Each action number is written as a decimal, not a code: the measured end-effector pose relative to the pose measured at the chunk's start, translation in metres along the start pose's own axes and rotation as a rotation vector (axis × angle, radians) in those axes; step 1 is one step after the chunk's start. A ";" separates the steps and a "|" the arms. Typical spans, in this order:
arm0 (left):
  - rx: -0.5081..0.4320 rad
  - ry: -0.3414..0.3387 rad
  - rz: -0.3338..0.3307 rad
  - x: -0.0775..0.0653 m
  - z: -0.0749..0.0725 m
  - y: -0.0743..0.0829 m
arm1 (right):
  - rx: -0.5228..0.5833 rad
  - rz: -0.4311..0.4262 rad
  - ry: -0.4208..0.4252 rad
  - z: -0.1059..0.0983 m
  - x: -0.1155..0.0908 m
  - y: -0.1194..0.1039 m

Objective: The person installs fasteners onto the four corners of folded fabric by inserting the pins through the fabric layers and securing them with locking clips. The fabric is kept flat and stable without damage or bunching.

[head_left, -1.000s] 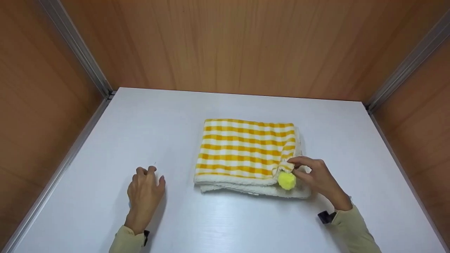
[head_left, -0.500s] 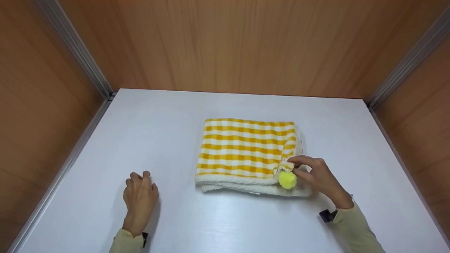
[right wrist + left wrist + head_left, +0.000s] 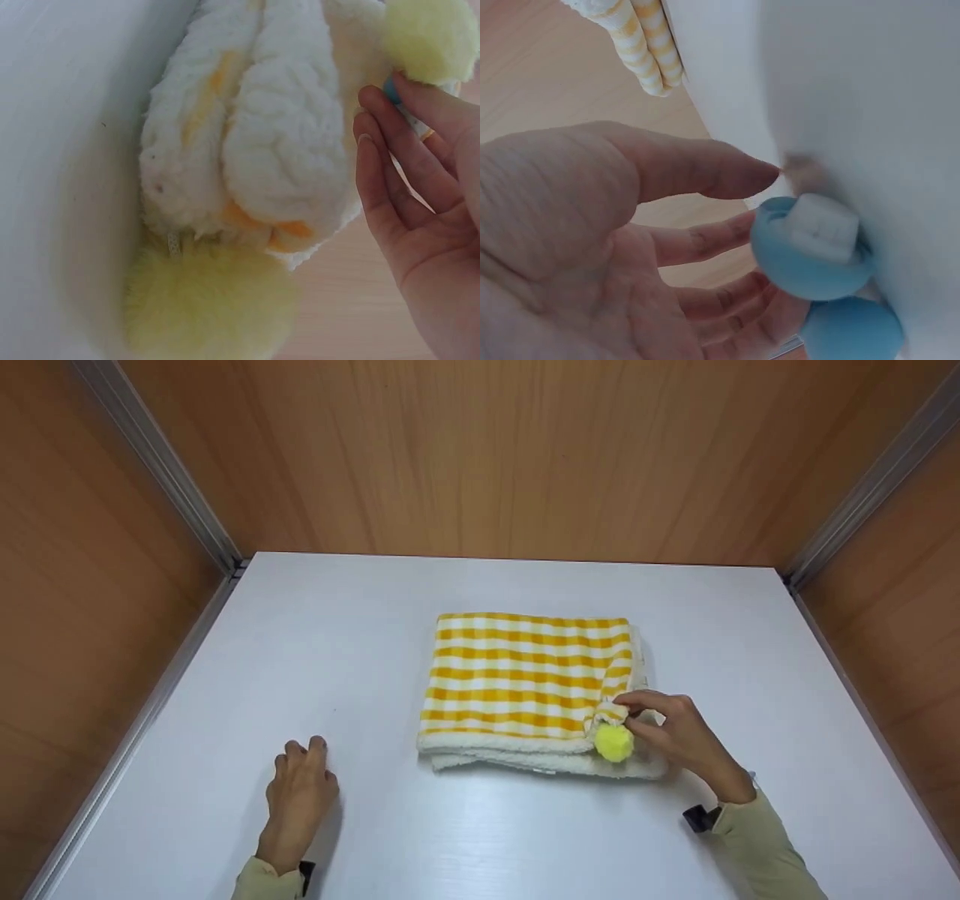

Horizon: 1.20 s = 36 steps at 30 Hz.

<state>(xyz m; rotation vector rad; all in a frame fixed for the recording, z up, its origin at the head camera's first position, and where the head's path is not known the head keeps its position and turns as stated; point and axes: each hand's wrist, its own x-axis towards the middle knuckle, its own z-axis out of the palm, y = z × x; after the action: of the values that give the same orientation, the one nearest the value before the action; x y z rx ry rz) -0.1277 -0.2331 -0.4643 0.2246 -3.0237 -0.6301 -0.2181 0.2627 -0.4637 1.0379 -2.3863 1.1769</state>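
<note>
In the head view, a yellow-and-white checked blanket with white fleece lining lies folded on the white table. My right hand pinches its gathered near-right corner, just above a yellow pompom. A small blue piece shows between thumb and forefinger in the right wrist view. My left hand is low over the table, left of the blanket. In the left wrist view its loosely bent fingers reach behind a blue dome-shaped piece with a white block and a second blue dome. The thumb stays apart from them.
Wooden panels rise behind the table and on both sides, with metal rails at the corners. Another yellow pompom hangs by the blanket's folded layers in the right wrist view.
My left hand has moved slightly left and toward me, and its thumb has come closer to the fingers. The right hand keeps its pinch on the blanket corner.
</note>
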 end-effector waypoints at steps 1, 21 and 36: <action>-0.006 -0.021 -0.007 -0.001 -0.001 0.000 | 0.002 0.000 -0.002 0.000 0.000 0.000; -0.235 0.296 0.125 0.010 0.005 0.028 | -0.017 0.017 -0.028 0.000 -0.001 0.001; -0.303 0.296 0.119 0.026 0.003 0.062 | -0.029 0.016 -0.024 0.001 0.000 -0.001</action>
<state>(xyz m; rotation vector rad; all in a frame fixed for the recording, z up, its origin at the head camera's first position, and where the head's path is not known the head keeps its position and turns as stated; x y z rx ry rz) -0.1619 -0.1800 -0.4417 0.1117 -2.5963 -0.9377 -0.2174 0.2618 -0.4641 1.0321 -2.4271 1.1379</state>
